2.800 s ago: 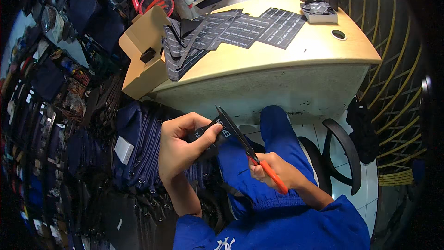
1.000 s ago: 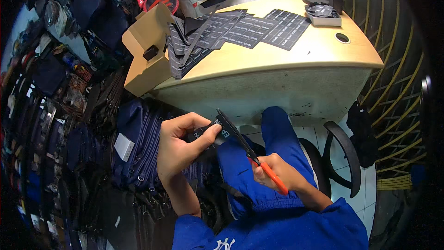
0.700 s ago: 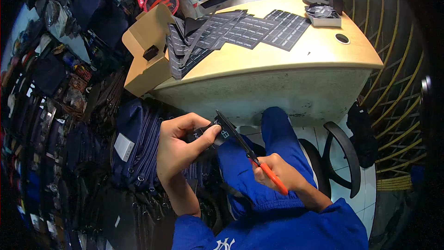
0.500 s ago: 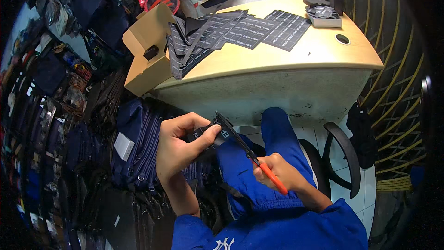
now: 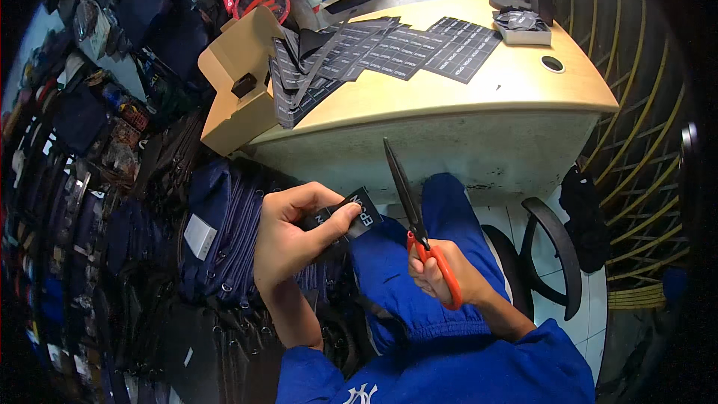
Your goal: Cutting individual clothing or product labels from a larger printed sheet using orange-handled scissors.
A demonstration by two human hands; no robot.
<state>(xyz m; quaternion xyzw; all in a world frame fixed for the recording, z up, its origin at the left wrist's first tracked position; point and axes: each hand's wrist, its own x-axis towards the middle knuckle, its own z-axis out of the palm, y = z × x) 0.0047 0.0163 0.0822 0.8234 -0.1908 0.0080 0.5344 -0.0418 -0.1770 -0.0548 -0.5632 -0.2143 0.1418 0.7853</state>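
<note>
Between the thumb and fingers of my left hand [image 5: 295,228] is a small black label [image 5: 366,213] with white lettering; its lower part is hidden by the hand. My right hand [image 5: 449,269] grips a pair of scissors [image 5: 405,191] by the orange-red handles. Their dark blades look closed together and point up and away, apart from the label on its right side. Both hands are over my lap, in front of the table's near side.
Several dark printed sheets [image 5: 407,52] and a strap lie on the wooden table [image 5: 523,93]. An open cardboard box [image 5: 243,116] stands at its left end, a small tray [image 5: 527,34] at its right. Stacked dark bags [image 5: 232,236] are at left, a chair armrest [image 5: 557,254] at right.
The scissors have come off the label and swung upright to the right, blades now together. My left hand stays almost in place, and more of the label shows.
</note>
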